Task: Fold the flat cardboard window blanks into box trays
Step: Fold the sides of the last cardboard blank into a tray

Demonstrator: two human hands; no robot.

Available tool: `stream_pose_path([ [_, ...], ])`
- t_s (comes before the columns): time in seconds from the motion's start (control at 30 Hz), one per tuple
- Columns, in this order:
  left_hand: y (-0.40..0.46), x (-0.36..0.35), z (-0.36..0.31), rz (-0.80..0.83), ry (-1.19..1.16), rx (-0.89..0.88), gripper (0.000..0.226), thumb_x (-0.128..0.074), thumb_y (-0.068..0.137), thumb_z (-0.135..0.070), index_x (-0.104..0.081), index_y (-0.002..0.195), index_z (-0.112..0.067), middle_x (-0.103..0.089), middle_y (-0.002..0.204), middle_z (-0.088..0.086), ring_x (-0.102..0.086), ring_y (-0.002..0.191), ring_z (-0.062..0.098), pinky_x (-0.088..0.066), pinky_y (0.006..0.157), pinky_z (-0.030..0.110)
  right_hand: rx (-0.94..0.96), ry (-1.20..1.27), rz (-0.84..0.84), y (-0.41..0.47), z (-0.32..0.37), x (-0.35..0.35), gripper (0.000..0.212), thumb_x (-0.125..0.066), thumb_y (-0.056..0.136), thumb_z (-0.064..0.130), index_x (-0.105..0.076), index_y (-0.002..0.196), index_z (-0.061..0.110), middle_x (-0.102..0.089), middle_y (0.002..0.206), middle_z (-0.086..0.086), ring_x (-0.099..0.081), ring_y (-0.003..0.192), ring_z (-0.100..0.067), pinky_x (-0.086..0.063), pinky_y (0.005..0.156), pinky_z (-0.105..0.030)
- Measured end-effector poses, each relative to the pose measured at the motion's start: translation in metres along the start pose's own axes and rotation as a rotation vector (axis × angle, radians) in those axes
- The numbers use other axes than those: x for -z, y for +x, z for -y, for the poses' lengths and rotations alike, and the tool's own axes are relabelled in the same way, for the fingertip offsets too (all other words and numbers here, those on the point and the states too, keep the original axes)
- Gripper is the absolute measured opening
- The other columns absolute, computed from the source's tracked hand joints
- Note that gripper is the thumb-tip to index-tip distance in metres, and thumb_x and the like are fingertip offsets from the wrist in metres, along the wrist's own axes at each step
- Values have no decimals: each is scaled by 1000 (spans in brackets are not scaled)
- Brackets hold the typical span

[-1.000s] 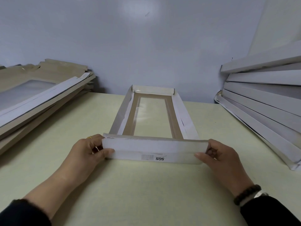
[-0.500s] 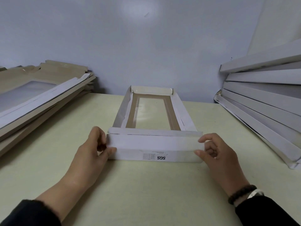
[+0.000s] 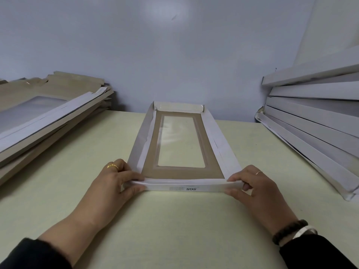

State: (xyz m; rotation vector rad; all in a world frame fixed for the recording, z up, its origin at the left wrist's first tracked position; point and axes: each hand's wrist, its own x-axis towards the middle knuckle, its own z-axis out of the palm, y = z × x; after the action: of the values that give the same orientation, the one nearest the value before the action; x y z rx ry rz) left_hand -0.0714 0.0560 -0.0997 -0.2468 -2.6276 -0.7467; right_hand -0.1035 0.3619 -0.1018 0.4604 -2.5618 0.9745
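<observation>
A long cardboard window tray (image 3: 213,133), white outside and brown inside with a clear film window, lies lengthwise on the pale table (image 3: 174,226). Its long side walls and far end wall stand up. The near end wall (image 3: 184,188), printed with a barcode and "SGS", is folded low over the near edge. My left hand (image 3: 114,185) pinches the left end of this wall between thumb and fingers. My right hand (image 3: 254,186) pinches its right end the same way.
A stack of flat brown-and-white window blanks (image 3: 44,117) lies at the left of the table. A leaning pile of white folded trays (image 3: 314,121) fills the right side. A blue-grey wall rises just behind the table.
The near end wall stood upright before; both hands have folded it inward and down, so it now shows only as a low strip. The view has tilted further down over the tray.
</observation>
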Motion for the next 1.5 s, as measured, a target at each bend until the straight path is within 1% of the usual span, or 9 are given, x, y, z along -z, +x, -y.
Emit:
stream_pose_path([
  [0.13, -1, 1, 0, 31, -12, -13, 5, -71, 77, -24, -74, 80, -21, -43, 91, -14, -52, 78, 10, -38, 63, 19, 33, -82, 43, 0, -1, -2, 14, -78, 71, 20, -65, 73, 17, -48, 82, 7, -48, 72, -4, -37, 63, -9],
  [0.27, 0, 4, -3, 77, 68, -14, 37, -57, 77, -49, -71, 72, -16, -46, 89, -12, -50, 74, 15, -37, 63, 24, 182, -309, -37, 1, 4, -2, 24, -70, 75, 32, -65, 62, 13, -53, 79, 3, -51, 65, -18, -35, 64, -29],
  [0.4, 0, 6, -19, 16, 356, -114, 67, -26, 81, -69, -64, 55, -20, -54, 82, -5, -51, 87, 20, -28, 91, 38, 359, -457, -26, 1, 17, -3, 40, -46, 82, 41, -57, 56, 13, -57, 69, 4, -54, 69, -21, -28, 70, -28],
  [0.6, 4, -28, -64, 219, 202, -322, 65, -17, 85, -65, -64, 90, -21, -53, 86, -6, -52, 88, 16, -31, 76, 22, 443, -296, 202, -5, 40, -26, 41, -37, 87, 37, -53, 60, 11, -54, 60, -2, -49, 57, -20, -30, 57, -25],
  [0.7, 5, -36, -74, 250, 122, -311, 49, -27, 92, -57, -60, 100, -23, -48, 86, -7, -51, 89, 16, -36, 71, 25, 365, -192, 302, -1, 39, -26, 56, -27, 87, 51, -63, 83, 8, -56, 77, 6, -48, 75, -15, -37, 70, -26],
  [0.83, 5, -35, -73, 284, 67, -275, 27, -40, 97, -39, -55, 120, -41, -55, 104, -11, -52, 100, 11, -42, 82, 30, 301, 28, 259, -1, 31, -17, 47, -34, 86, 51, -64, 110, 23, -56, 97, 24, -46, 92, -8, -37, 83, -19],
  [1.07, 3, -35, -73, 276, 131, -226, 25, -38, 97, -40, -59, 104, -30, -51, 93, -9, -51, 93, 13, -41, 75, 31, 319, -166, 394, 4, 19, -10, 64, -36, 77, 66, -67, 106, 19, -64, 106, 12, -48, 98, -7, -40, 87, -21],
  [1.27, 1, -37, -72, 265, 157, -230, 26, -37, 97, -40, -57, 97, -24, -47, 88, -9, -48, 91, 13, -37, 70, 29, 395, -288, 381, 6, 24, -7, 33, -50, 79, 50, -57, 82, 18, -53, 84, 9, -40, 79, -10, -33, 71, -22],
  [1.5, 0, -36, -74, 271, 173, -217, 24, -37, 97, -39, -56, 94, -26, -40, 83, -10, -48, 88, 14, -31, 64, 27, 418, -364, 397, 5, 23, -9, 40, -33, 80, 53, -51, 80, 17, -43, 80, 11, -36, 76, -11, -29, 70, -22],
])
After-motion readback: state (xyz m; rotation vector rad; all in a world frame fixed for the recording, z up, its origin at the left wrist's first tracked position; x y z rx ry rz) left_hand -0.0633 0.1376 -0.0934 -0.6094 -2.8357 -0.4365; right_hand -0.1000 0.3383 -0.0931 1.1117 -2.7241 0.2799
